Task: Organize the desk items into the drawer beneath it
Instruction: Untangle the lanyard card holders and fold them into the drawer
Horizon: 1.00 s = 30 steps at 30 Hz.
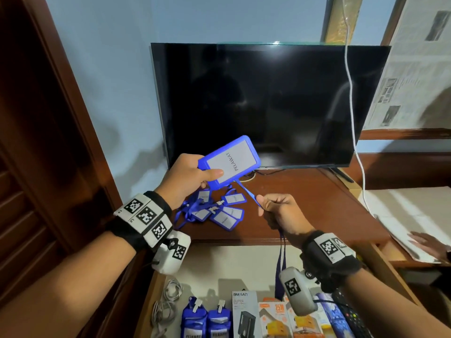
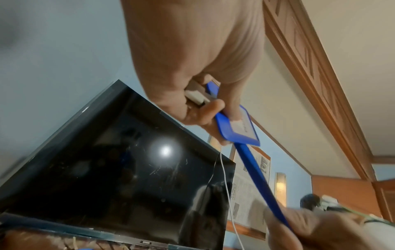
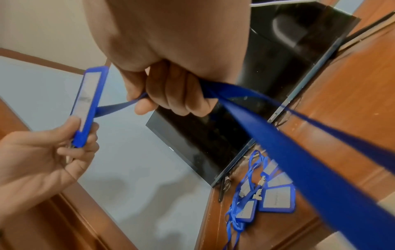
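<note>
My left hand holds a blue badge holder with a white card, raised in front of the TV; thumb on its face. The same badge holder shows edge-on in both wrist views. Its blue lanyard runs taut to my right hand, which grips it in a fist; the lanyard hangs down past the wrist. A pile of several blue badge holders with tangled lanyards lies on the brown desk. Below, the open drawer shows.
A black TV stands at the desk's back, a white cable hanging across it. The drawer holds white cables, two wrapped badges, charger boxes and a remote. Another person's hand rests on newspaper at right.
</note>
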Tool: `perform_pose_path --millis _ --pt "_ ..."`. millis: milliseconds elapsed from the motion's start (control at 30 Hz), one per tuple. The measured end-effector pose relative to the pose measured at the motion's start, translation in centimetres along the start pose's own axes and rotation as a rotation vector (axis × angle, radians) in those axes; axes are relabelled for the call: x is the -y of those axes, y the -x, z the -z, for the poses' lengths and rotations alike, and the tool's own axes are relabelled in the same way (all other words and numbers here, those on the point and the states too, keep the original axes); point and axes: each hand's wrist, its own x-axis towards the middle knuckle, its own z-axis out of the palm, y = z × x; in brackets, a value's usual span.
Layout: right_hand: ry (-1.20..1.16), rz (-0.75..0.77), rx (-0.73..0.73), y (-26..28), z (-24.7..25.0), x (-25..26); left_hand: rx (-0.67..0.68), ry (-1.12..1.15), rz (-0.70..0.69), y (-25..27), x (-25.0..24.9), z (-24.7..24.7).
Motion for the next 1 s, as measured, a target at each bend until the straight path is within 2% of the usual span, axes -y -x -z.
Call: perform_pose_path --millis 67,167,233,367,567,667,733,867,1000 --pt "0.057 -0.006 -0.018 0.0 -0.3 0.1 -0.082 -0.128 -0.041 0.0 0.3 -0.6" --pt "0.132 -0.015 0.040 0.4 -1.3 1.6 -0.196 -0.500 -0.152 0.2 0.8 -1.9" --pt "0.167 0.006 0.108 0.7 -2.2 3.1 -0.190 -0.627 -0.191 0.6 1.0 -2.7" --pt "0.279 0.065 0.181 0.2 -3.1 5.2 -0.017 -0.788 -0.188 1.2 1.8 -4.2" --pt "0.465 0.123 0.190 -1.4 -1.9 6.6 0.323 -0.864 -0.134 1.9 1.4 -4.1" --pt "0.480 0.138 0.208 -1.9 -0.3 6.8 0.509 -0.721 -0.111 1.9 1.0 -3.0" --pt "0.424 0.124 0.231 -1.9 0.4 6.5 0.557 -0.549 -0.039 1.7 0.6 -2.0" --pt "0.278 0.122 0.213 -1.4 -0.3 5.4 0.586 -0.345 0.044 1.6 -0.2 -1.0" --pt "0.097 0.093 0.171 -1.3 -1.0 3.6 0.504 -0.225 0.072 1.5 0.3 -1.6"
